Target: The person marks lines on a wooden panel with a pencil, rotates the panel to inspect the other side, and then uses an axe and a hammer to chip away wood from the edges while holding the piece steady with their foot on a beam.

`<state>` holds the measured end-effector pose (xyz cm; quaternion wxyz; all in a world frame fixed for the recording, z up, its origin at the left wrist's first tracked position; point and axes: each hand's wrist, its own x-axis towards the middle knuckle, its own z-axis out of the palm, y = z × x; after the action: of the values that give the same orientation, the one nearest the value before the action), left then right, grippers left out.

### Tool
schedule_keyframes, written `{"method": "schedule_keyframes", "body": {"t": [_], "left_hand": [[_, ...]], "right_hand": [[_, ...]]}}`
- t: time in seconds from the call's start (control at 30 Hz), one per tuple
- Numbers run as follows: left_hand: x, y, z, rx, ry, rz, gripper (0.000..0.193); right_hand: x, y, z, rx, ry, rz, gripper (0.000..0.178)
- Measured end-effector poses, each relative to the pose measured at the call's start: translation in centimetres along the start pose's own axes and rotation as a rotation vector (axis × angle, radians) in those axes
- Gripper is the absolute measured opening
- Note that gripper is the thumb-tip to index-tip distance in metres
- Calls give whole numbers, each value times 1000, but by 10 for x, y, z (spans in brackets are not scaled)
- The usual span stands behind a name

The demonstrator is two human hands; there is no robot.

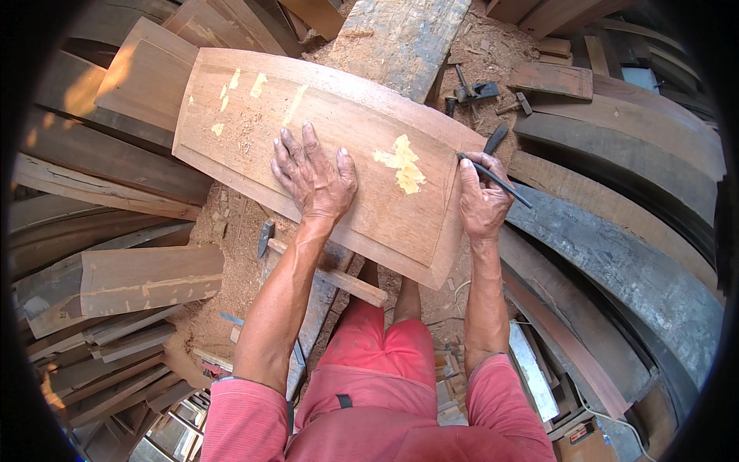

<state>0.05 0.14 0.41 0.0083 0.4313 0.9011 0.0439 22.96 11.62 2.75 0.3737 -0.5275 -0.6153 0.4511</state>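
Observation:
A broad wooden panel (354, 177) with curved edges and pale yellow patches lies across the bench in front of me. My left hand (314, 173) rests flat on its middle with the fingers apart, pressing no tool. At the panel's right end, my right hand (483, 196) pinches a slim dark pencil (508, 185), whose tip touches or nearly touches the wood near the edge. A thicker black handle (496, 138) shows just beyond that hand; I cannot tell whether the fingers touch it. Small shavings lie scattered on the panel near my left fingertips.
A hammer (267, 239) with a wooden handle lies on the bench by my left forearm. Beyond the panel stretches a worn plank (392, 38), with a dark metal tool (481, 91) to its right. Curved boards (623, 246) are stacked at both sides; sawdust covers the floor.

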Motion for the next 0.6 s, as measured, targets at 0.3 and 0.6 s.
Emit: {"method": "schedule_keyframes", "body": {"t": [0.3, 0.6], "left_hand": [[0, 0, -1, -1, -12, -4, 80], [0, 1, -1, -2, -12, -5, 79]], "right_hand": [[-3, 0, -3, 32, -17, 26, 12], [-2, -2, 1, 35, 0, 28, 13]]}}
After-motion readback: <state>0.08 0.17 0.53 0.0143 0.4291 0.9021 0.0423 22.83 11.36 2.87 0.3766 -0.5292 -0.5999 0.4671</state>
